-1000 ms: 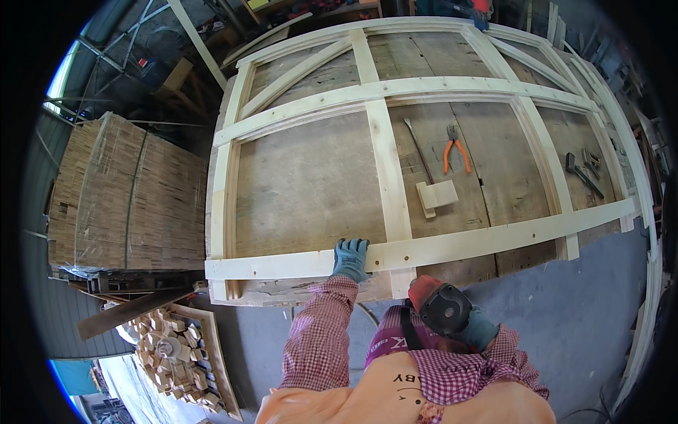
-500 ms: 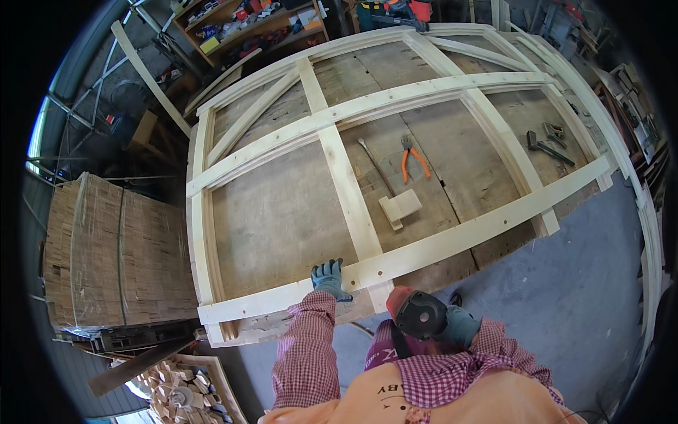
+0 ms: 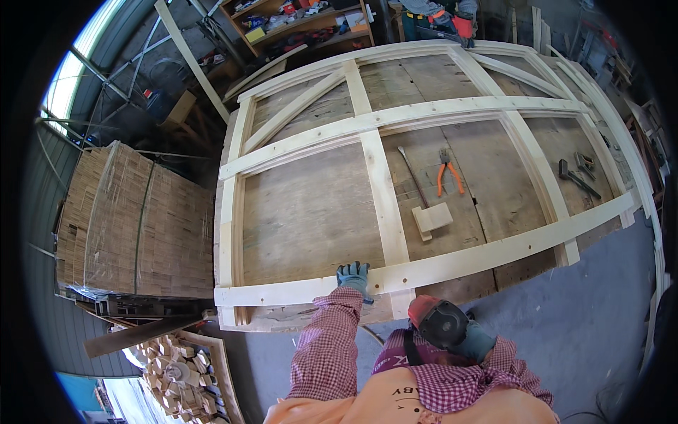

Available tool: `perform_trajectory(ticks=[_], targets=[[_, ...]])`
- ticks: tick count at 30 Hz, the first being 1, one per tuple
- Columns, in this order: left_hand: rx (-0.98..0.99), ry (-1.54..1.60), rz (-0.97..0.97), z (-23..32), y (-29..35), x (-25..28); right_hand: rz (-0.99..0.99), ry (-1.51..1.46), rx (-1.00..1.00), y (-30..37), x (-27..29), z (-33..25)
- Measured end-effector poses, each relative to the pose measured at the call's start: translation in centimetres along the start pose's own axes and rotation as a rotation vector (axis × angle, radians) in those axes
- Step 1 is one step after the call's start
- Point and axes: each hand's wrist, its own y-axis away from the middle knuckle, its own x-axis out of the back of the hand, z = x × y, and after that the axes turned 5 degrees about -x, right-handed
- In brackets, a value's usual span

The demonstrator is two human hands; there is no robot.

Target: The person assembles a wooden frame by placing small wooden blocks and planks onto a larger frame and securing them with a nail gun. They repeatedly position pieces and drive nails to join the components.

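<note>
A large pale timber frame [image 3: 304, 151] of boards and diagonal braces lies on a wide plywood table. My left hand [image 3: 355, 280], in a blue-grey glove, rests across the near plank [image 3: 480, 253], its fingers curled over the far edge, just left of an upright joint. In my gloved right hand [image 3: 477, 342] is a red and black nail gun [image 3: 441, 322] with a round black cap, held close to my body, just off the near edge. Inside the frame lie a long screwdriver [image 3: 409, 169], orange-handled pliers [image 3: 449, 177] and a small wooden block [image 3: 432, 220].
A hammer [image 3: 579, 180] and a small metal piece [image 3: 585, 164] lie in the right bay. Wrapped wood [image 3: 116, 219] is stacked at left, above a bin of offcuts [image 3: 180, 374]. Across the table stands another person [image 3: 427, 13] holding a tool. Long boards [image 3: 621, 134] run along the right.
My view has turned slightly left, so the frame and tools sit further right in the picture. My left hand stays on the near plank, and my right keeps the nail gun.
</note>
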Motion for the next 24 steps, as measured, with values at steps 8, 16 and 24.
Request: perform_trajectory(ticks=[8, 16, 24], targets=[[-0.024, -0.028, 0.106, -0.1, -0.6, -0.2, 0.113, 0.024, 0.163, -0.3, -2.5, 4.5], [-0.035, 0.017, 0.224, 0.0, -0.7, -2.3, -0.230, -0.563, -0.425, -1.1, 5.6, -2.2], [-0.044, 0.050, 0.264, 0.0, 0.3, -1.9, -0.197, -0.556, -0.457, -6.6, 7.4, -3.7]])
